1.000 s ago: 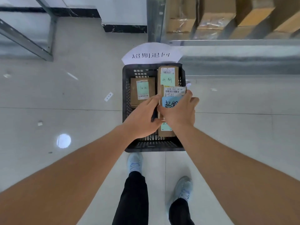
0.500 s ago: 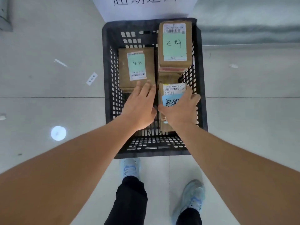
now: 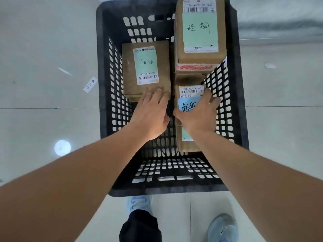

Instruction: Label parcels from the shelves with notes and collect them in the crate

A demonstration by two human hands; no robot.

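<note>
On the pale tiled floor (image 3: 43, 119) at the far left lies a small white paper slip (image 3: 90, 84) with dark print, well apart from a round bright spot of reflected light (image 3: 62, 147) nearer the viewer. Just right of the slip stands the black perforated plastic crate (image 3: 104, 84), seen from above. Against its left side rests a brown cardboard parcel with a green note (image 3: 129, 70) stuck over its white shipping label; the handwriting on that note reads upside down from here. The left hand (image 3: 150, 116) reaches in over the crate's near wall, palm down, fingers straight and slightly spread, their tips touching the near edge of that parcel and gripping nothing. To its right, the right hand (image 3: 199, 116) clasps a small brown cardboard parcel with a blue note (image 3: 188, 92), thumb on its left edge and fingers curled round its right side against the crate wall, covering part of the note. This parcel sits on top of another brown box (image 3: 183, 145) with a green note, mostly hidden by the wrist. Beyond it, in the far right corner, a taller brown cardboard parcel with a large green note (image 3: 199, 55) stands higher than the rest. Below the crate, two light blue shoes (image 3: 223, 227) and dark trouser legs (image 3: 139, 226) show on the floor.
</note>
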